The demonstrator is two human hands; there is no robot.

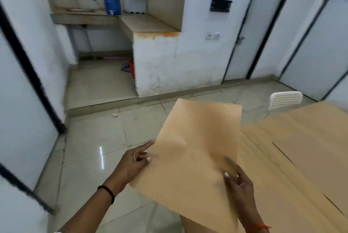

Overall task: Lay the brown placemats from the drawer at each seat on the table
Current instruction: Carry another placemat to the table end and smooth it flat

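Both hands, left hand (134, 161) and right hand (238, 181), fingers clamped on placemat (192, 157) side edges; I judge it thin, floppy, light; worktop (301, 125) beside.

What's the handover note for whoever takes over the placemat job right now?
Left hand: grip on the left edge of the flat tan-brown textured placemat.
Right hand: grip on its right edge. Placemat is in the air, beside the light wooden table.
Done: at least one similar flat mat seems to lie on the table already.
Left: lay the held one at a seat, for instance near the white plastic chair. Drawer not in view.
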